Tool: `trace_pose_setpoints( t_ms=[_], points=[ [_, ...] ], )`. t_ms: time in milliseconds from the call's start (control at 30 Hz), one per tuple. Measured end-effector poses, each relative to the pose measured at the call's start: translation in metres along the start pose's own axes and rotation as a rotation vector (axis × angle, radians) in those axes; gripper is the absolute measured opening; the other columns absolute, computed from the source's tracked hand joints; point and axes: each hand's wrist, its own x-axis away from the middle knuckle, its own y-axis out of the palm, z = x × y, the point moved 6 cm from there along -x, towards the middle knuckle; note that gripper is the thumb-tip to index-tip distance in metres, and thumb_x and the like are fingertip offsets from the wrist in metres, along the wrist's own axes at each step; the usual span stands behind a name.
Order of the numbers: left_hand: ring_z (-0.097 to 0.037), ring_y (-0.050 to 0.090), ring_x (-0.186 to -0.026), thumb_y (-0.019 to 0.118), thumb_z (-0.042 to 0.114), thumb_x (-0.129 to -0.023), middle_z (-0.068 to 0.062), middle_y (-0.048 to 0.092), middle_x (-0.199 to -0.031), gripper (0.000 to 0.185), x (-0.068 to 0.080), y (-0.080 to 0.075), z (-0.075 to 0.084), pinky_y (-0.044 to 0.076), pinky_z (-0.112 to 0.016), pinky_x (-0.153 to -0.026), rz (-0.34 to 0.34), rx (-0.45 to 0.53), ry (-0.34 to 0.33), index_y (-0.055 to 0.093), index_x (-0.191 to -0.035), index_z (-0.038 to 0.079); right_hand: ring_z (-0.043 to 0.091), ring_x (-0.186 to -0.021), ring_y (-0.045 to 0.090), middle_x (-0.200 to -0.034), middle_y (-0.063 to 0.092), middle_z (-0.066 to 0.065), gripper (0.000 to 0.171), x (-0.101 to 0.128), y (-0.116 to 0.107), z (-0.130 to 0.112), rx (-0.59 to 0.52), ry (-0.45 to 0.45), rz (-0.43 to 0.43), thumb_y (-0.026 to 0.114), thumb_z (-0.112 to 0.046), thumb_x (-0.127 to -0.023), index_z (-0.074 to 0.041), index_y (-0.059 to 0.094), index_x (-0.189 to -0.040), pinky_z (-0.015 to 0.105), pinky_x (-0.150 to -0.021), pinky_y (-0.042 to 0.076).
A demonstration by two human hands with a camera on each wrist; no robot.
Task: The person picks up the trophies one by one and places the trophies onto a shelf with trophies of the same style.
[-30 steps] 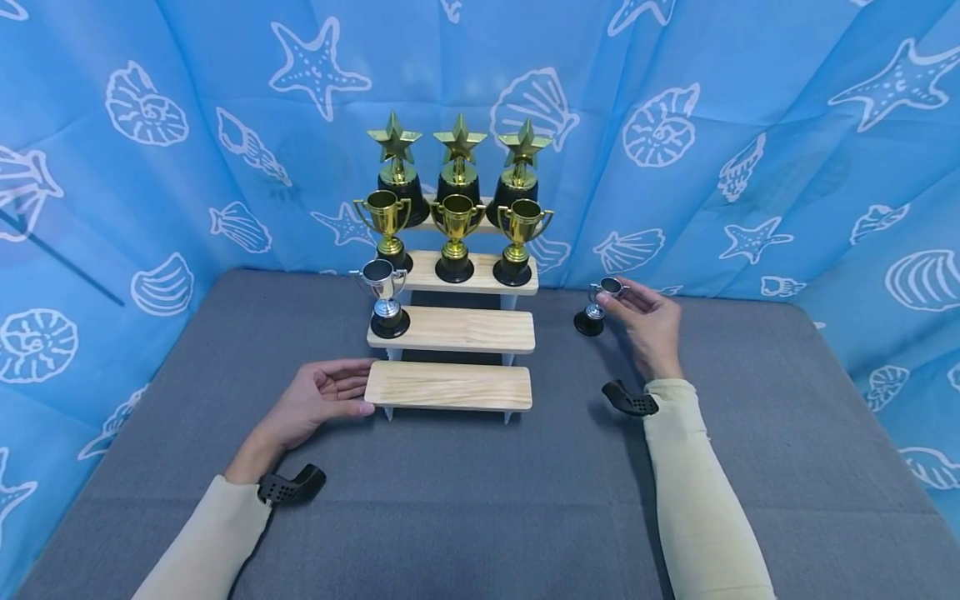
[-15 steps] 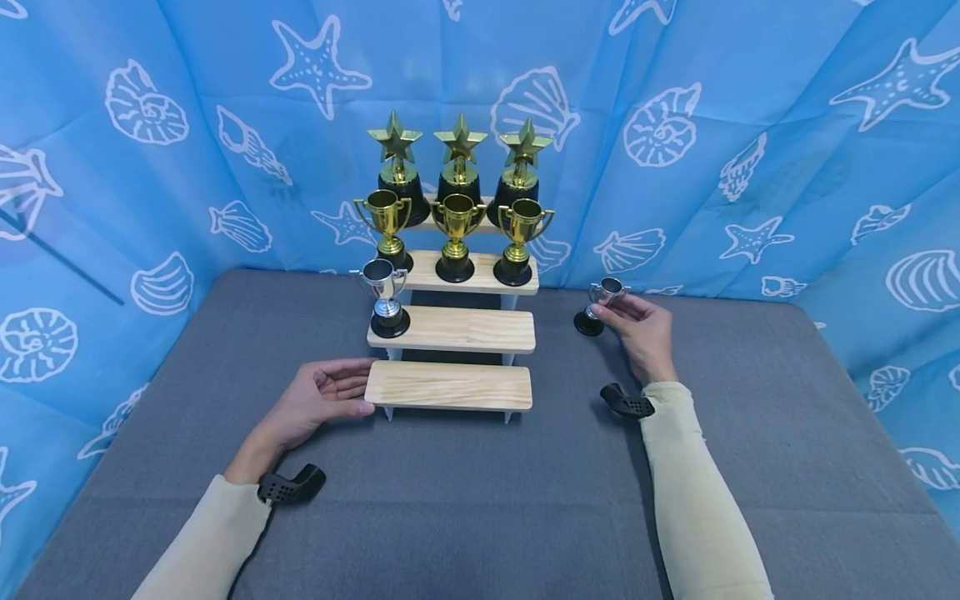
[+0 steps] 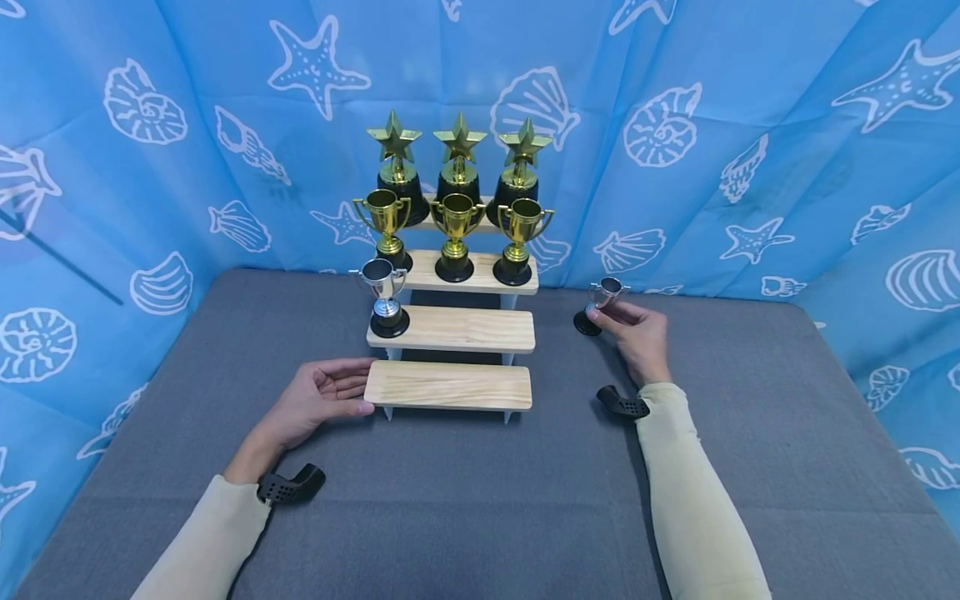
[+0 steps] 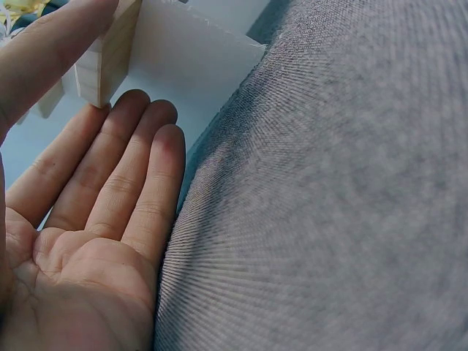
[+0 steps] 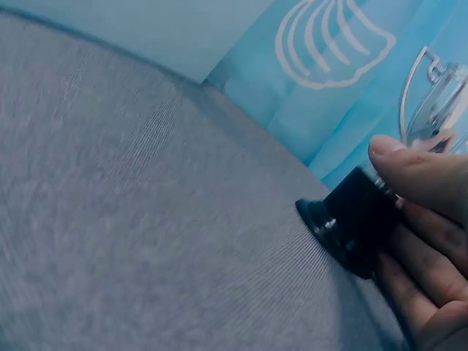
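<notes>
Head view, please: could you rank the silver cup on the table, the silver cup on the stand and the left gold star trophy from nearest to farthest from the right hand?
1. Silver cup on the table, at the right hand's fingertips.
2. Silver cup on the stand, second step, left end.
3. Left gold star trophy, top step, back.

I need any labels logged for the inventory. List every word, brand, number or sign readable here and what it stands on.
None: no view shows any readable text.
Blue cloth backdrop: only white shell and starfish drawings.
Gold trophies, silver trophies and wooden stepped stand: no lettering visible.
</notes>
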Motion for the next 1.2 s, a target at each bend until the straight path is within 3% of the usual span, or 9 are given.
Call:
trace_pose_setpoints(
  t_ms=[267,567,1200],
  points=[
    [-0.015,0.064,-0.12,0.079,-0.008,-0.082,-0.03,0.051,-0.143,0.072,0.0001,-0.0008,0.001,0.054,-0.032,-0.101,0.006,-0.001,-0.007,0.042,-0.143,-0.017,0.004,-0.094,0.067,-0.105,0.074,0.002,0.046,-0.0009,0.0009,0.0033,0.033,-0.006,-0.017,0.084,-0.023,-0.086,0.001,0.071,-0.124,0.015,-0.079,0.055],
    [-0.015,0.064,-0.119,0.078,-0.01,-0.082,-0.03,0.052,-0.143,0.071,0.0001,-0.0013,0.0012,0.054,-0.033,-0.1,0.009,0.0,-0.009,0.042,-0.143,-0.018,0.004,-0.092,0.065,-0.118,0.07,0.022,0.045,-0.0026,0.0036,0.0026,0.087,-0.025,-0.027,0.084,-0.021,-0.086,0.003,0.071,-0.123,0.013,-0.074,0.054],
    [-0.015,0.064,-0.119,0.076,-0.011,-0.083,-0.036,0.047,-0.144,0.07,0.0005,-0.0004,0.0003,0.054,-0.031,-0.1,-0.006,0.001,-0.007,0.04,-0.142,-0.019,0.005,-0.09,0.064,-0.113,0.072,0.021,0.039,0.0005,0.0053,0.0023,0.125,-0.057,0.018,0.083,-0.021,-0.087,0.003,0.074,-0.117,0.013,-0.072,0.053]
  ],
)
